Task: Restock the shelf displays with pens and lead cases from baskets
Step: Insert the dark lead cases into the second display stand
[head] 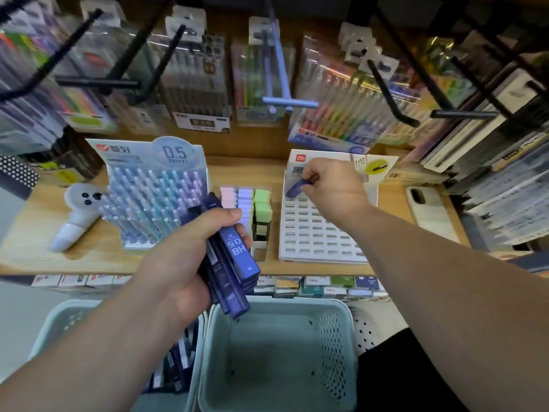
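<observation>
A wooden shelf [243,171] carries a white slotted lead-case display [315,233], most of whose slots show bare. Behind the display, packs of coloured pens [341,108] hang from black hooks. In front of and below the display stands a pale teal perforated basket [282,306] with nothing visible inside. A second basket [59,322], further left of the display, holds dark blue and white packs. Left of the display, on the same shelf, a tiered pen box [154,188] marked 0.5 is filled with pastel blue and lilac pens. Between that box and the display sit pink, lilac and green blocks [248,203] in a small tray. Just right of the display a white phone [430,215] lies flat. The left grip [184,263], in front and to the left of the display, is clenched round a bundle of dark blue lead cases [234,257], the top one reading HB 0.5. The right grip [329,185] is over the display's back row, its fingers pinching a single blue lead case [294,188] tilted against the top-left slots.
</observation>
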### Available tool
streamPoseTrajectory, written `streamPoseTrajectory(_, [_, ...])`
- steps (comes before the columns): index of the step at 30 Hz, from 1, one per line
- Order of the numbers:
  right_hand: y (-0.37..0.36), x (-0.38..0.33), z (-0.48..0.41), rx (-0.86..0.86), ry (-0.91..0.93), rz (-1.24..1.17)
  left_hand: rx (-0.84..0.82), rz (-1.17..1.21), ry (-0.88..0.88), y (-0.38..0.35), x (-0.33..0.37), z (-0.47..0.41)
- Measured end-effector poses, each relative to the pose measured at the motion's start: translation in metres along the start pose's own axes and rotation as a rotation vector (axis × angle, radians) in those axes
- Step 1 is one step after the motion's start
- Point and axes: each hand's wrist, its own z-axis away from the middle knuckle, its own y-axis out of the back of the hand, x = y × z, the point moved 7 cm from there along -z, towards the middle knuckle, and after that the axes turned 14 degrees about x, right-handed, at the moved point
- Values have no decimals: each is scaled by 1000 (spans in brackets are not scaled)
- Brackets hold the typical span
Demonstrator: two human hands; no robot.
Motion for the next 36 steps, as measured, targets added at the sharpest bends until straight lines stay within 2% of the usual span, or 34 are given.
streamPoseTrajectory(9, [-7, -6, -2, -48, 90, 65, 12, -17, -37, 20, 10, -11])
streamPoseTrajectory(22, [-10, -21, 13, -209, 258, 222, -35, -55, -35, 14, 3, -7])
streamPoseTrajectory(26, [-9, -19, 22, -151, 275, 296, -55, -70, -14, 8, -10, -4])
streamPoseTrajectory(36, [-7, -30, 27, 18, 477, 525, -39, -96, 3, 2, -18, -7])
